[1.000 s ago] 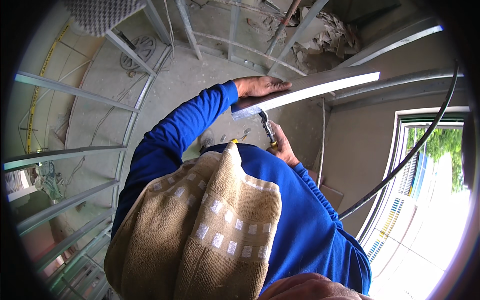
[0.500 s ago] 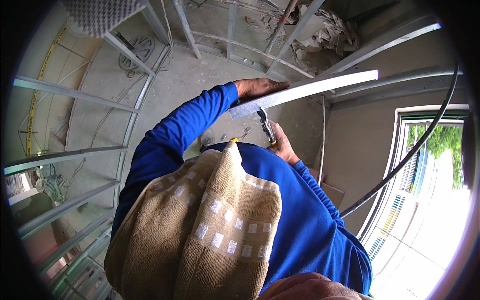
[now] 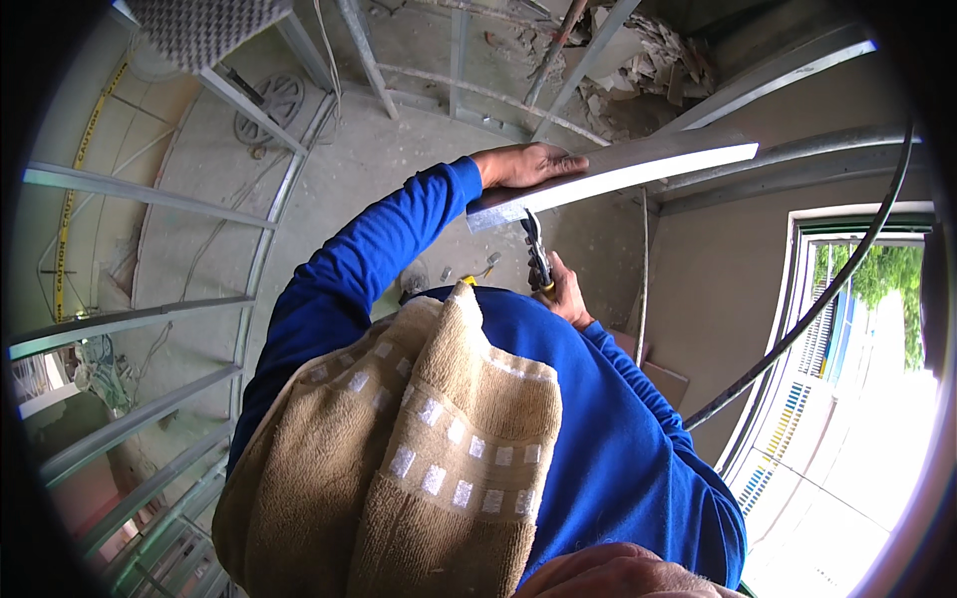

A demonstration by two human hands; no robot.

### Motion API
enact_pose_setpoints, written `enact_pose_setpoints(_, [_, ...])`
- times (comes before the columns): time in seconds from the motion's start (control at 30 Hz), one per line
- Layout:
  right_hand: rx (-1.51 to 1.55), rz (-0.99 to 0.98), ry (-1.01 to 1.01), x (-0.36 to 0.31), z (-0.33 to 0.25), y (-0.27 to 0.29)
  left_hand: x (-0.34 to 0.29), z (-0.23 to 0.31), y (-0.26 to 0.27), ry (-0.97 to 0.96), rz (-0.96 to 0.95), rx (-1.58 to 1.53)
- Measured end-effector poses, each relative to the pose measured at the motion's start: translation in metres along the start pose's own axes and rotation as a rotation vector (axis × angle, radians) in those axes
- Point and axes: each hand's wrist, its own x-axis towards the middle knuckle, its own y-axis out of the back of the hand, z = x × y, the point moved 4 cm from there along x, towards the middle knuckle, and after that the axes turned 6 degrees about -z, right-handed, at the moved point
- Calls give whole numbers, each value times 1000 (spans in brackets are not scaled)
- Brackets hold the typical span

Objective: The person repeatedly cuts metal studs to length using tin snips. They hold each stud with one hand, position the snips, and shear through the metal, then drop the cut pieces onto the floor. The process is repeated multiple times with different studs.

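Note:
A shiny galvanized metal stud (image 3: 638,177) slants across in front of me, its right end farther away and its left end close to my body. Wrapped over its far edge near the left end is my left hand (image 3: 530,164), with the fingers lying along the metal. My right hand (image 3: 566,294) is closed around the handles of tin snips (image 3: 536,257), dark with a bit of yellow on the grip. The snips' jaws meet the stud's near edge, close to its left end. Whether the blades are parted is too small to tell.
Metal framing (image 3: 150,189) stands along the left, with yellow caution tape (image 3: 82,164) beyond. Broken rubble (image 3: 658,55) is heaped at the far right. A dark cable (image 3: 797,329) hangs before the window (image 3: 857,299) on the right. Small items (image 3: 469,277) lie on the floor near my body.
The stud has tipped a little, showing more of its upper face, and shifted slightly right. My left hand has turned and moved right with it. The snips stay at its near edge.

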Motion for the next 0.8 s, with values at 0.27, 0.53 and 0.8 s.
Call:
enact_pose_setpoints(0.27, [65, 8, 32, -3, 2, 3, -4, 14, -2, -24, 59, 14])
enact_pose_setpoints(0.53, [224, -29, 50, -5, -8, -3, -12, 28, 0, 13, 46, 86])
enact_pose_setpoints(0.8, [276, -56, 72, -1, -34, 1, -13, 29, -1, 55, 32, 32])
